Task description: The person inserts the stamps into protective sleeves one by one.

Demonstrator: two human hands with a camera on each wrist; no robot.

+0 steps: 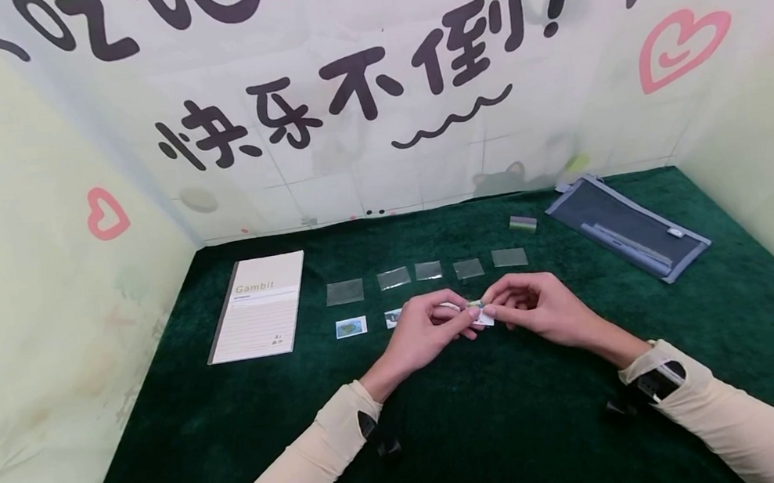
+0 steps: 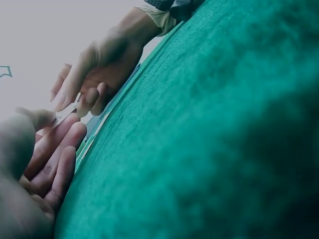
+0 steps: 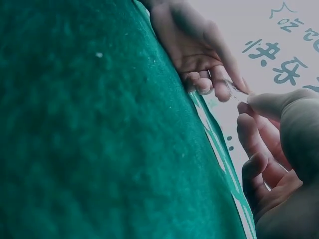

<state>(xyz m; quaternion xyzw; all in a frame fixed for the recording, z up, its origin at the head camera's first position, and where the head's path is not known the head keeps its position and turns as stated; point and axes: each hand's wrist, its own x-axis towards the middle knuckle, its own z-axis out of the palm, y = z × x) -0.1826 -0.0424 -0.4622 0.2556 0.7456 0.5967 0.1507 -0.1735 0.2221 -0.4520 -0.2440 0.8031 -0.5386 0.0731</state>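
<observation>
My left hand (image 1: 431,323) and right hand (image 1: 543,308) meet over the middle of the table. Between thumb and fingers, each hand pinches one side of a small white-edged picture card (image 1: 484,321); the fingers cover most of it. In the left wrist view the card (image 2: 65,113) shows as a thin pale strip between the two thumbs. The right wrist view shows both hands' fingertips close together around it. To the left on the cloth lies a blue-green picture card (image 1: 351,327), and another card (image 1: 393,319) is partly hidden behind my left hand.
Beyond the hands runs a row of several small clear sleeves (image 1: 344,291). A notebook (image 1: 255,306) lies at the left on the dark green cloth (image 1: 450,439). A small striped block (image 1: 523,223) and a blue-grey zip pouch (image 1: 629,228) lie at the back right.
</observation>
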